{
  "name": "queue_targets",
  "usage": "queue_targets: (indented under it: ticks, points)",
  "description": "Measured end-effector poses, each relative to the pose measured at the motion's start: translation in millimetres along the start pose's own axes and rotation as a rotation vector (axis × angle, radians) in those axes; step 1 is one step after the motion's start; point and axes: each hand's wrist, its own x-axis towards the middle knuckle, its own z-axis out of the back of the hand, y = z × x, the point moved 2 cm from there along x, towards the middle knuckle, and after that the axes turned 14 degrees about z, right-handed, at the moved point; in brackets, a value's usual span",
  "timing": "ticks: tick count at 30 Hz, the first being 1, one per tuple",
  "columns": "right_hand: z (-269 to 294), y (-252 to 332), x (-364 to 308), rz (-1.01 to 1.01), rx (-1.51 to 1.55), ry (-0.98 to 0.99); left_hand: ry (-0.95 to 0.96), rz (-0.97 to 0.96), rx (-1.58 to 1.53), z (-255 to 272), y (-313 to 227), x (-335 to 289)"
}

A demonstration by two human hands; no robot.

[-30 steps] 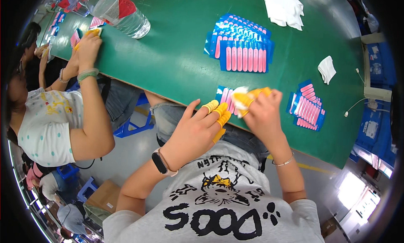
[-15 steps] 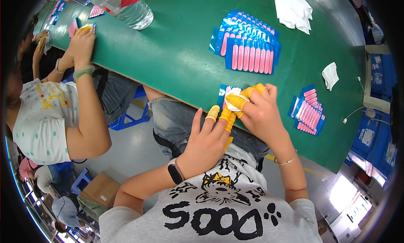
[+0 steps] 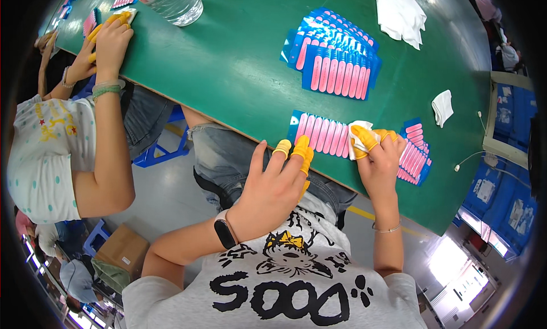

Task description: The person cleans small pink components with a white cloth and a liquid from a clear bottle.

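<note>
A blue sheet with a row of pink rounded strips (image 3: 326, 136) lies flat at the table's near edge. My right hand (image 3: 380, 161), in yellow finger cots, is closed on a folded white cloth (image 3: 354, 138) and presses it on the sheet's right end, which is hidden beneath. My left hand (image 3: 270, 184) has its fingers stretched out, some in yellow cots, with the fingertips at the sheet's lower left edge. Beyond the sheet is a fanned pile of similar sheets (image 3: 336, 72). A smaller stack of such sheets (image 3: 415, 155) lies just right of my right hand.
White cloths lie at the far right (image 3: 399, 15) and on the right (image 3: 441, 108) of the green table (image 3: 239, 61). A clear water container (image 3: 182, 9) stands at the far left. To my left, a co-worker's hands (image 3: 111, 41) hold a white cloth.
My right hand has slid the white cloth rightward along the sheet, uncovering its row of pink strips. My left hand stays near the sheet's left end.
</note>
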Motion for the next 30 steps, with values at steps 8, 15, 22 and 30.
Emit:
queue_targets:
  ticks: [8, 15, 22, 30]
  points:
    - [-19.8, 28.1, 19.3, 0.193, 0.074, 0.017, 0.062, -0.031, 0.033, 4.7, 1.0, 5.3]
    - [-8.4, 22.5, 13.3, 0.111, 0.097, -0.099, 0.022, -0.015, 0.057, -0.2, -4.7, 3.9]
    - [-5.5, 11.2, 14.4, 0.052, 0.032, -0.079, -0.005, -0.017, 0.024, 0.4, -6.0, 4.9]
    - [-4.5, -9.1, 6.8, 0.027, -0.105, -0.036, 0.048, -0.013, 0.024, 3.5, -3.8, 6.5]
